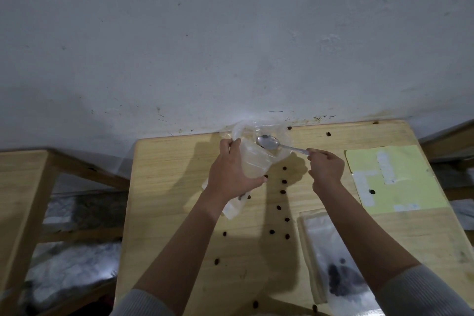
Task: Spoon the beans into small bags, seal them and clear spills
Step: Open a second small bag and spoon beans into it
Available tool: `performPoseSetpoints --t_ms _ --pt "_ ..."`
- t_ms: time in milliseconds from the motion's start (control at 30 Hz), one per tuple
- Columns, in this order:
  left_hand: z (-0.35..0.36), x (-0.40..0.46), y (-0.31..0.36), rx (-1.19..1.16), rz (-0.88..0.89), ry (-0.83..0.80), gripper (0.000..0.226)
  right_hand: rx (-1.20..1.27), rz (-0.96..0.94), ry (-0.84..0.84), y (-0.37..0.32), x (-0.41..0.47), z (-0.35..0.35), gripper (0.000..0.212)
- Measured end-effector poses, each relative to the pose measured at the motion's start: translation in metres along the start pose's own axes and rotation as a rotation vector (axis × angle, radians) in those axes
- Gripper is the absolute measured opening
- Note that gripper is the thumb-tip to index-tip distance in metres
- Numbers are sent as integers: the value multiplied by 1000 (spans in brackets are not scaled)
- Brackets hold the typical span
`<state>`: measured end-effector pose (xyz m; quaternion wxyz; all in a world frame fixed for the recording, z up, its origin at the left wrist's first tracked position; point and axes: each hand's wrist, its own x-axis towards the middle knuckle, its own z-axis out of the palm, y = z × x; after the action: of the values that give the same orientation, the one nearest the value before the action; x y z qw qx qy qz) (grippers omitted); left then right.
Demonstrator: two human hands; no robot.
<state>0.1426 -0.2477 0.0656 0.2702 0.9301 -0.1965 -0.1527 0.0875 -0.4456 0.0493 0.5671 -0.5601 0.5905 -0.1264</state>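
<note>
My left hand grips a clear plastic container tilted near the table's far edge, with a small clear bag hanging below that hand. My right hand pinches the handle of a metal spoon. The spoon's bowl sits over the container's mouth and looks empty. Several dark beans lie scattered on the wooden table between my arms. A filled clear bag with dark beans lies flat at the near right, under my right forearm.
A pale yellow sheet with white patches lies at the far right, with one bean on it. A white wall rises right behind the table. A second wooden table stands to the left across a gap.
</note>
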Motion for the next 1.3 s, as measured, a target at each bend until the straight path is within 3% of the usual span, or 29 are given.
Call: performPoseSetpoints --t_ms 100,333,433,633,900,1300 --pt "-1 -1 1 7 2 3 110 -30 -76 18 -1 -2 -2 13" --pt "-1 -1 6 18 -2 -1 107 -297 -698 118 -2 -28 6 21" --pt "0 0 9 24 1 -9 108 -333 -824 149 2 -31 16 21" --pt "0 5 12 13 4 -1 108 -250 -657 84 4 -27 22 23" --pt "3 4 6 27 18 -11 108 36 -25 14 9 -9 22 11" --pt "1 -2 1 34 6 -2 109 59 33 28 1 2 4 13"
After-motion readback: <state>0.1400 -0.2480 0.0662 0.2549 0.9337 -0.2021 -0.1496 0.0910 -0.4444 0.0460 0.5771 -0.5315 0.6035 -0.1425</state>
